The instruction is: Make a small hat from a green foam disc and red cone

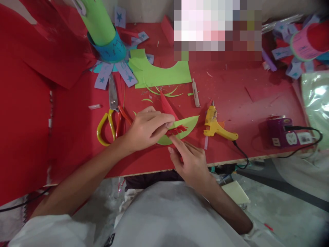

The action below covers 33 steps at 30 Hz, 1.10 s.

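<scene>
Hands (164, 140) on fringed red paper (177, 129)

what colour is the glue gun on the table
Yellow glue gun, with a black cord, seen in the head view.

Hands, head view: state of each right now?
Left hand: closed, pinching the red fringed paper strip on the green paper crescent.
Right hand: open, index fingertip pressing the crescent.

Scissors (111, 113) on table (241, 92), left of both hands; glue gun (216, 125) right of them; glue stick (195, 92) behind, w/ paper sheet (159, 72) farther back; power strip (286, 132) far right, near edge.
</scene>
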### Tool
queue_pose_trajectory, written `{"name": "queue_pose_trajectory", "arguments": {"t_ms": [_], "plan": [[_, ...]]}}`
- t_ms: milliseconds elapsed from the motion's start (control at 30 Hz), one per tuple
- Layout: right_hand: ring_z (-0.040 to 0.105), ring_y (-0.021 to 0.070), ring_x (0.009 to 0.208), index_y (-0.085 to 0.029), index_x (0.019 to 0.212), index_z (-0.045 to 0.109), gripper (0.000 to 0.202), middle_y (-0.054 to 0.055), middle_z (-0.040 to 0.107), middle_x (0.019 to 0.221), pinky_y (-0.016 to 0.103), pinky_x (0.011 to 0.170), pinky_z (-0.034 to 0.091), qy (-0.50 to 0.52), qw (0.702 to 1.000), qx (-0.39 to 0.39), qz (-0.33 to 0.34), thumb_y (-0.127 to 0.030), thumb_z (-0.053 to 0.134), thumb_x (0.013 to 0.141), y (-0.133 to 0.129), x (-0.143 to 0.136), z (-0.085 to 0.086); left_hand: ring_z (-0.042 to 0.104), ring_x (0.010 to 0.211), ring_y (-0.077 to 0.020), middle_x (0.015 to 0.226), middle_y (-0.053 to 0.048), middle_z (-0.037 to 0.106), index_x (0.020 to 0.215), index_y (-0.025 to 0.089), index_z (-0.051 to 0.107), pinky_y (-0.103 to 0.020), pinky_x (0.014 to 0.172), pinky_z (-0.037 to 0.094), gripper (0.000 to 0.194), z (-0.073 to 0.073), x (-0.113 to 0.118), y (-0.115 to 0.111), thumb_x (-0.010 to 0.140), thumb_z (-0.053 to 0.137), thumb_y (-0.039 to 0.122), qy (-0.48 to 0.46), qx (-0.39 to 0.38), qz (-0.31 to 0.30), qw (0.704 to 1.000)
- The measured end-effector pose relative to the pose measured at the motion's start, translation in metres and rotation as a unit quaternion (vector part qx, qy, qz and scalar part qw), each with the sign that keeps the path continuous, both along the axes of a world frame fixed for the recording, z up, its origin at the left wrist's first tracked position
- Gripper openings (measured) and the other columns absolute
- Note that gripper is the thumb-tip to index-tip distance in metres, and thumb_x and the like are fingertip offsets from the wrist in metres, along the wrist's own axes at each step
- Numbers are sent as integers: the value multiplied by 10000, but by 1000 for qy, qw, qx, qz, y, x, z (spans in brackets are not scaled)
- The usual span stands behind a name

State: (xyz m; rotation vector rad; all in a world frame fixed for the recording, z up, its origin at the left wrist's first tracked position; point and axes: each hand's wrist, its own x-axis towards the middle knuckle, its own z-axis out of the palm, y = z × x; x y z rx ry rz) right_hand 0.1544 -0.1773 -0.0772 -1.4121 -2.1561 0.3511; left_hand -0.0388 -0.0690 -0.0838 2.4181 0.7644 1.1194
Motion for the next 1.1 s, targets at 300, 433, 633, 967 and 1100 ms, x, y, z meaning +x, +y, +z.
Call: {"name": "queue_pose_trajectory", "arguments": {"t_ms": [300, 433, 633, 967, 1100], "plan": [[757, 161, 686, -122, 1376, 694, 335, 53, 829, 846, 294, 645, 555, 4, 1000, 1, 5, -222, 495, 1125, 2, -2, 4, 679, 687, -124, 810, 1, 770, 1041, 205, 701, -302, 747, 490, 138, 0, 0, 0, 1083, 570, 195, 10, -7, 5, 1000], [754, 157, 685, -127, 1384, 688, 341, 46, 829, 849, 295, 643, 553, 4, 1000, 1, 5, -227, 482, 1132, 2, -1, 4, 678, 687, -126, 794, 4, 759, 1039, 204, 702, -302, 751, 489, 150, -2, 0, 0, 1087, 560, 203, 10, -12, 4, 1000], [761, 164, 707, -125, 1407, 678, 352, 48, 831, 865, 298, 632, 539, 10, 1000, 0, 10, -222, 484, 1129, 3, -3, 5, 681, 686, -116, 807, 8, 767, 1041, 197, 692, -288, 746, 488, 108, -1, 1, 0, 1064, 596, 150, -13, 0, 1, 1000], [735, 157, 687, -133, 1247, 712, 257, 34, 800, 823, 294, 635, 497, 22, 999, -5, 28, -203, 496, 1128, 1, 0, 3, 693, 703, -114, 818, 21, 759, 1051, 193, 678, -287, 738, 487, 144, 2, 1, 0, 1043, 584, 84, -14, -5, -3, 1000], [612, 119, 585, -215, 888, 606, 237, -21, 679, 691, 281, 594, 425, 55, 998, 4, 1, -209, 529, 1112, -4, 5, 3, 692, 718, -105, 815, 20, 755, 1038, 182, 675, -274, 736, 484, 134, 5, 1, -1, 1047, 589, 80, -17, -13, -1, 1000]]}}
